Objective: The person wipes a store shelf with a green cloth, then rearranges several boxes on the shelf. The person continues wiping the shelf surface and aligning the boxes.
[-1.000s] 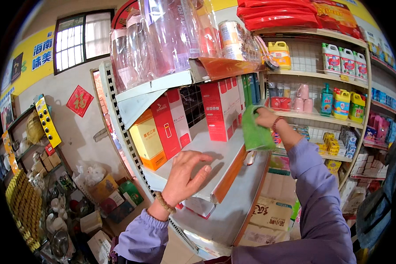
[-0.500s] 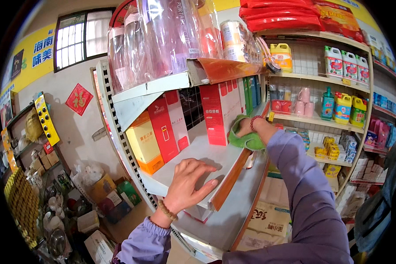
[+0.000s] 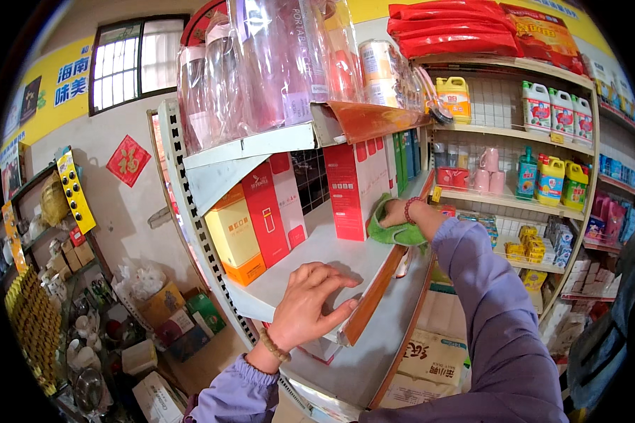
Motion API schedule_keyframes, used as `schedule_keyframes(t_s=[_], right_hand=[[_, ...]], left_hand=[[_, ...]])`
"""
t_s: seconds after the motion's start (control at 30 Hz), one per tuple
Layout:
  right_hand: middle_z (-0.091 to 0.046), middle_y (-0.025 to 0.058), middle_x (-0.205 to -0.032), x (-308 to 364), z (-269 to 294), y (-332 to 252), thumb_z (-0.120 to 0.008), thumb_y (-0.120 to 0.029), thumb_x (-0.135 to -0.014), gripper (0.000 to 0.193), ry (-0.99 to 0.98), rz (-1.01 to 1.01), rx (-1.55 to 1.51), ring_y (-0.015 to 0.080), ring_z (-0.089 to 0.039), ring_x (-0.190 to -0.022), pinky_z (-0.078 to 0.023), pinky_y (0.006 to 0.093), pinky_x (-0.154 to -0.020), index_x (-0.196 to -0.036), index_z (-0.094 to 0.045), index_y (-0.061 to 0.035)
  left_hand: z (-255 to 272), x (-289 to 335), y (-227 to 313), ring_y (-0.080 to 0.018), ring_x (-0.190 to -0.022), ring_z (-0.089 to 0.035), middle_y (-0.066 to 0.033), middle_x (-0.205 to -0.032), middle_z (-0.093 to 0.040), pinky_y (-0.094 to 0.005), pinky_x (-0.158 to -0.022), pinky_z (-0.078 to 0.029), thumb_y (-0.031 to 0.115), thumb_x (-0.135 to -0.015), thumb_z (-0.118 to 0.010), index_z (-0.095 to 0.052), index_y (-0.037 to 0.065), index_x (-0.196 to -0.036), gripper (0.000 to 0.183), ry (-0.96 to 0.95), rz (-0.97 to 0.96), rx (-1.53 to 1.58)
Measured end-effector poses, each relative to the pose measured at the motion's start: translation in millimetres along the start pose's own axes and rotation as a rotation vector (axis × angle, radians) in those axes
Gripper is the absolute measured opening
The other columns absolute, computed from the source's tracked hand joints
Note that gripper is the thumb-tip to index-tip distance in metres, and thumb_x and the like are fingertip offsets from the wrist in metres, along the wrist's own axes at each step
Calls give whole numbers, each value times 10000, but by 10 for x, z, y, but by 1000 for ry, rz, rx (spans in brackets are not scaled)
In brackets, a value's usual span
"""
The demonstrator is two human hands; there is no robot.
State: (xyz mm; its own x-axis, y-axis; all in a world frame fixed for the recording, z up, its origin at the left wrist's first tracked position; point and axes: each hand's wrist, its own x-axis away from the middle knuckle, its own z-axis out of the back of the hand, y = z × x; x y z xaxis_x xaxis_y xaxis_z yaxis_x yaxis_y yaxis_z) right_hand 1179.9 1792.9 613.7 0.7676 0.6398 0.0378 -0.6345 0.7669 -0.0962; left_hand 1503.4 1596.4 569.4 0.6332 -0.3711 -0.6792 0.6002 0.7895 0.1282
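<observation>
Head view: cloth (image 3: 401, 235) on the shelf (image 3: 296, 259)

The right hand (image 3: 395, 211) clutches it against the front edge, a red box (image 3: 347, 194) just to that hand's left. The left hand (image 3: 307, 307), fingers loosely spread, is nearer; whether it touches cannot be told.

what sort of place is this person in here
Probably a small shop: a white metal display shelf carries upright red-and-white cardboard boxes, tall purple bottles in clear plastic wrap stand above, and beige shelving beyond holds three matching white plastic jugs.
</observation>
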Motion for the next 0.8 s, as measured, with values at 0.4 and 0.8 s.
schedule_keyframes(t_s=[0.4,0.8], right_hand=[[-579,237,-1224,-237,-51,-254,-588,-564,-703,801,10,18,-9,311,-573,-1124,-459,371,-936,-1198,-568,65],[-616,238,-1131,-865,-201,-474,-586,-464,-718,622,134,116,-17,328,-586,-1068,-465,390,-902,-1101,-630,24]], left_hand=[[11,4,8,-264,-1083,-484,-48,-1035,-584,-389,-960,-347,298,-825,-658,-651,142,-1047,271,42,-34,-4],[2,11,-35,-271,-1068,-486,-55,-1037,-563,-395,-929,-367,290,-822,-669,-643,120,-1022,263,54,-77,12]])
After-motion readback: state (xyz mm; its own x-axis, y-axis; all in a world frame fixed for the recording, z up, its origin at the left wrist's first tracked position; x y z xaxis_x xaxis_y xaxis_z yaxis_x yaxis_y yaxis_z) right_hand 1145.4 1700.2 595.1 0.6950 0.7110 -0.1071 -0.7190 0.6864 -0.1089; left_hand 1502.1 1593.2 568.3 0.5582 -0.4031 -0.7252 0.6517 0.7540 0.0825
